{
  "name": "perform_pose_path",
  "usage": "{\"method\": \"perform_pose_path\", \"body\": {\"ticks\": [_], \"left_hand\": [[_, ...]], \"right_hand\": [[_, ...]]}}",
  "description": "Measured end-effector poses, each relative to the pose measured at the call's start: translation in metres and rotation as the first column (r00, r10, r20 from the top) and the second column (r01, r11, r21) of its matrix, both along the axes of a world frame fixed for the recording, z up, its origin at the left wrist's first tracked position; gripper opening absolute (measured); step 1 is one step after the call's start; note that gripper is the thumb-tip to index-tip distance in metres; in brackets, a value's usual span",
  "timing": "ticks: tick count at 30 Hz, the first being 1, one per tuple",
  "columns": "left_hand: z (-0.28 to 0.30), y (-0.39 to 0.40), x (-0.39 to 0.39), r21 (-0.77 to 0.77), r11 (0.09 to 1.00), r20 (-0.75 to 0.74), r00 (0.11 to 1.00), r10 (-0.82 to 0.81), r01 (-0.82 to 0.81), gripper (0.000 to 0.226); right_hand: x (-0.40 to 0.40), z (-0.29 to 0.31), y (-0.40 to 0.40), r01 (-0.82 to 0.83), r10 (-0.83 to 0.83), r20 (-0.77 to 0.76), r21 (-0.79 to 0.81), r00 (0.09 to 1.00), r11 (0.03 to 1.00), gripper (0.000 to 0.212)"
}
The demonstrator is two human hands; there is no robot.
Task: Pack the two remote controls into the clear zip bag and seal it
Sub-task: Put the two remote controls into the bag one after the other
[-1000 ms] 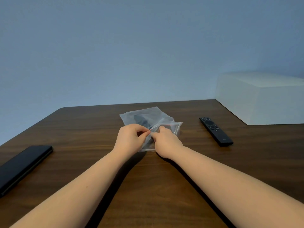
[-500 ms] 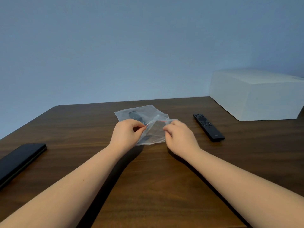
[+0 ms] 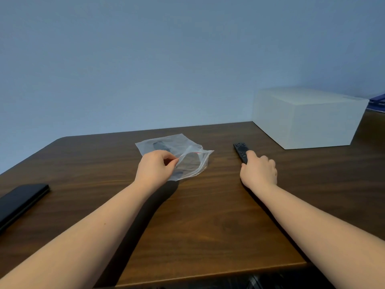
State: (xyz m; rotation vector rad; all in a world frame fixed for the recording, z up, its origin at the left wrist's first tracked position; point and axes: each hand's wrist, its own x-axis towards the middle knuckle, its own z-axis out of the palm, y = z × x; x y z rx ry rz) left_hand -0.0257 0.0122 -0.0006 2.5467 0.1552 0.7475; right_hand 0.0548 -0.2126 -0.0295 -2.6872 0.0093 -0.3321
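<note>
A clear zip bag point(image 3: 187, 155) with a red seal line lies on the dark wooden table point(image 3: 187, 226) at the centre. One black remote point(image 3: 159, 145) shows through the plastic inside it. My left hand point(image 3: 155, 166) pinches the bag's near edge and holds its mouth up. A second black remote point(image 3: 240, 151) lies on the table to the right of the bag. My right hand point(image 3: 258, 171) rests over the near end of that remote with fingers curled on it; the remote still lies flat.
A large white box point(image 3: 308, 117) stands at the back right of the table. A flat black device point(image 3: 20, 202) lies at the left edge. The table's near edge runs below my forearms.
My right hand has let go of the bag's mouth and moved right onto the second remote. My left hand stays pinched on the bag.
</note>
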Motion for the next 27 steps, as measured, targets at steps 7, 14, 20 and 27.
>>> {"method": "perform_pose_path", "body": {"ticks": [7, 14, 20, 27], "left_hand": [[-0.001, -0.001, 0.005, -0.023, 0.999, 0.008, 0.999, 0.048, -0.048, 0.018], [0.005, -0.001, 0.010, -0.061, 0.993, 0.021, 0.994, 0.107, -0.106, 0.018], [0.005, 0.000, 0.010, -0.105, 0.981, 0.069, 0.983, 0.168, -0.161, 0.019], [0.010, 0.007, 0.009, -0.228, 0.952, 0.059, 0.973, 0.224, -0.206, 0.018]], "right_hand": [[-0.027, 0.013, 0.007, -0.299, 0.223, 0.286, 0.256, 0.932, 0.919, 0.035], [-0.067, 0.033, 0.016, -0.573, 0.438, 0.403, 0.327, 0.804, 0.752, 0.024], [-0.071, 0.024, 0.016, -0.560, 0.419, 0.436, 0.269, 0.796, 0.784, 0.012], [-0.077, 0.014, 0.012, -0.601, 0.440, 0.513, 0.198, 0.737, 0.775, 0.017]]}}
